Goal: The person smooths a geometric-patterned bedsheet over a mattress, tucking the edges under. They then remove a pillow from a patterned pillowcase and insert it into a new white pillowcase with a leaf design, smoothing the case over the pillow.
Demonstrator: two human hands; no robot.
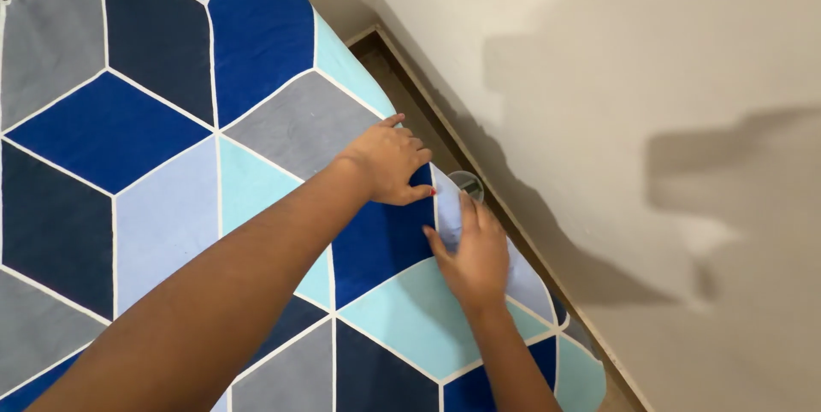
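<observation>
A bedsheet [154, 121] with a pattern of dark blue, light blue, grey and turquoise shapes covers a mattress. My left hand [386, 160] presses on the sheet near the mattress edge, fingers bent over the fabric. Just below it, my right hand [472, 256] lies flat on the sheet at the same edge, fingers pointing towards the wall. Both hands sit where the sheet curves down into the gap beside the wall. Whether either hand pinches the fabric is not clear.
A beige wall [616, 121] runs close along the right side of the bed. A narrow dark gap [410, 91] with a strip of floor separates them. A small round grey object [466, 183] lies in the gap by my fingertips.
</observation>
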